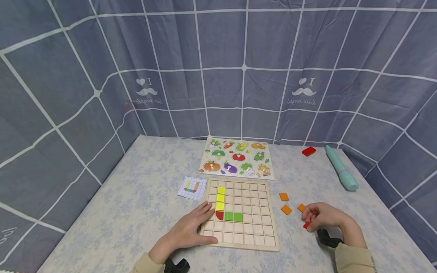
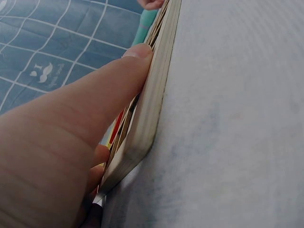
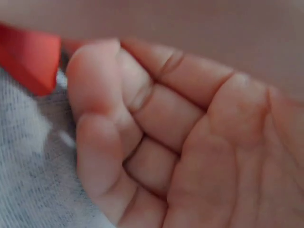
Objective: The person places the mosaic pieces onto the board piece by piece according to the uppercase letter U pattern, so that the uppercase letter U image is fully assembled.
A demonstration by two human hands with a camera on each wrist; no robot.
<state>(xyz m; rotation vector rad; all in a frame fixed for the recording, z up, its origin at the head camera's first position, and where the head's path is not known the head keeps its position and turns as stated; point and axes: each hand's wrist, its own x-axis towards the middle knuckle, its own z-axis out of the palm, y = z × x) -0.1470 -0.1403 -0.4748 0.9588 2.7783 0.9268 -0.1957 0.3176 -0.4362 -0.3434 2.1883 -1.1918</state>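
Note:
A wooden grid board (image 1: 254,239) lies on the table. Three yellow squares (image 1: 220,198) form a column in it, above a red rounded tile (image 1: 219,215) and two green squares (image 1: 233,217) in a row. My left hand (image 1: 191,227) rests with spread fingers on the board's lower left, its thumb along the near edge; in the left wrist view the thumb (image 2: 118,80) presses on the rim. To the right of the board, my right hand (image 1: 322,217) pinches a red tile (image 3: 35,61) close over the table, its other fingers curled toward the palm.
Orange squares (image 1: 286,209) lie between the board and my right hand. A pattern card (image 1: 192,188) is at the board's upper left. Behind stands a vegetable puzzle board (image 1: 235,173). Farther right are a red block (image 1: 308,151) and a teal tapered cylinder (image 1: 341,168).

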